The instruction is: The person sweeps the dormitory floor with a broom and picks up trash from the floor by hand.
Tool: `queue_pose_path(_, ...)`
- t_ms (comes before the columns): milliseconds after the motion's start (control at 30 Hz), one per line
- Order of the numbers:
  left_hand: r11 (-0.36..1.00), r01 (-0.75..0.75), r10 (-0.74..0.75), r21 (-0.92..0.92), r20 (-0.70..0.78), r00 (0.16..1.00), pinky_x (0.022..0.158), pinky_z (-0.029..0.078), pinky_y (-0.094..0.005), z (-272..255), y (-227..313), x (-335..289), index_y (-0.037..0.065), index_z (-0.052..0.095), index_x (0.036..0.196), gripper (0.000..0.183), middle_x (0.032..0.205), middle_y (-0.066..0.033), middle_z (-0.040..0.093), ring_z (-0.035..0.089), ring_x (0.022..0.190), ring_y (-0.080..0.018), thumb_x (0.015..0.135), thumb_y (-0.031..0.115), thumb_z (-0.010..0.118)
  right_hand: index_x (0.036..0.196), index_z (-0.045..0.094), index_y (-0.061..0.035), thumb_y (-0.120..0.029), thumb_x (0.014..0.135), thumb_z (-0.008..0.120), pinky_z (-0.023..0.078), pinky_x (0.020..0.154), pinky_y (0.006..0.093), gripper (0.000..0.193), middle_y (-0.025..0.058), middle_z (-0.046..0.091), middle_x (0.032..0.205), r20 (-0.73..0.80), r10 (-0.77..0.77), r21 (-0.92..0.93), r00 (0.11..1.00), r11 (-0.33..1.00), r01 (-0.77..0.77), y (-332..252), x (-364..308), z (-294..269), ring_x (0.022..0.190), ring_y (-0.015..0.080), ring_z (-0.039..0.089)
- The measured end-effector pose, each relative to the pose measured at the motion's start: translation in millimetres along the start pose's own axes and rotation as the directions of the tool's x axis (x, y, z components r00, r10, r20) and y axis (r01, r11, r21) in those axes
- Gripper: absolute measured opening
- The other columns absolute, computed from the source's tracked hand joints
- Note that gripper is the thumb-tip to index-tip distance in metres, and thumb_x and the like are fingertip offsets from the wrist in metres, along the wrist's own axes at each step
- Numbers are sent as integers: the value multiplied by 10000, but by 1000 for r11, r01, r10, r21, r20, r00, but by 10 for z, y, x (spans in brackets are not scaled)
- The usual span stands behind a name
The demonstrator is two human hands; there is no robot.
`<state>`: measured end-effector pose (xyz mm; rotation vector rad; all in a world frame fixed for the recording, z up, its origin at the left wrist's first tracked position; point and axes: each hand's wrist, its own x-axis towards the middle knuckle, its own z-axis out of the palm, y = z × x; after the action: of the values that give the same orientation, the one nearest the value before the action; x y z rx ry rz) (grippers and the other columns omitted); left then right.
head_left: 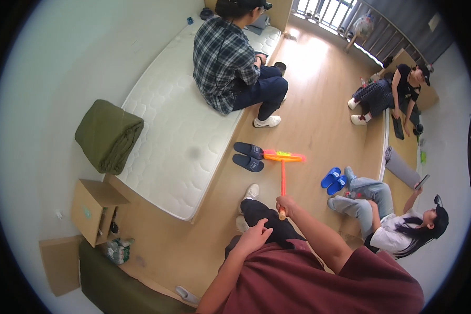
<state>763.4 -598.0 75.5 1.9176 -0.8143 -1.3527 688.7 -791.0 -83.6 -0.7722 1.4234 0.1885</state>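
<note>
My right hand (pixel 284 204) is wrapped round the top part of an orange-red broom handle (pixel 283 180). Away from me the handle runs to the broom's orange head (pixel 282 157), which has pink and yellow-green bristles and is down at the wooden floor. Its left end lies right beside a pair of dark slippers (pixel 248 157), seeming to touch them. In front of my body, over my dark trousers, my left hand (pixel 255 236) holds nothing, its fingers loosely apart.
A person in a plaid shirt (pixel 222 63) sits on the white mattress (pixel 167 125) at left. Two more people sit along the right side, near blue slippers (pixel 333 180). A folded green quilt (pixel 110 136) and small wooden cabinet (pixel 97 212) stand at left. Railings (pixel 369 26) line the far end.
</note>
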Motion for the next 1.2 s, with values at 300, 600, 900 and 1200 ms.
queue_pose_path(300, 994, -4, -11, 108, 135, 991, 793, 446, -379, -684, 337, 907, 38, 398, 1217, 445, 958, -159, 616, 581, 908, -321, 864, 294, 491, 729, 422, -48, -93, 824, 470, 381, 358, 291, 115, 40, 427, 533, -41, 61, 248, 997, 968, -48, 41, -65, -463, 403, 137, 431)
queue_pose_path(600, 985, -75, 4, 156, 411, 911, 772, 449, -334, -848, 431, 1160, 28, 405, 1228, 445, 1001, -180, 595, 589, 905, -268, 865, 261, 515, 746, 484, 4, -42, 777, 475, 406, 386, 316, 56, 81, 475, 581, -99, 114, 357, 989, 931, -71, 152, -488, 274, 439, 171, 467)
queue_pose_path(900, 977, -137, 47, 162, 463, 885, 650, 459, -311, -1232, 0, 788, 49, 426, 1212, 425, 903, -145, 603, 572, 723, -208, 860, 265, 524, 747, 408, -75, -105, 855, 458, 382, 357, 229, 123, -6, 416, 541, -8, 122, 649, 992, 755, -88, 401, -682, 811, 399, 71, 395)
queue_pose_path(1200, 973, 16, -139, 230, 529, 837, 738, 454, -354, -1544, -73, 348, 32, 420, 1204, 425, 926, -174, 609, 589, 822, -320, 868, 280, 498, 728, 400, -81, -115, 854, 462, 379, 333, 215, 145, -20, 412, 514, -43, 2, 647, 999, 762, 26, 164, -223, 767, 366, 65, 392)
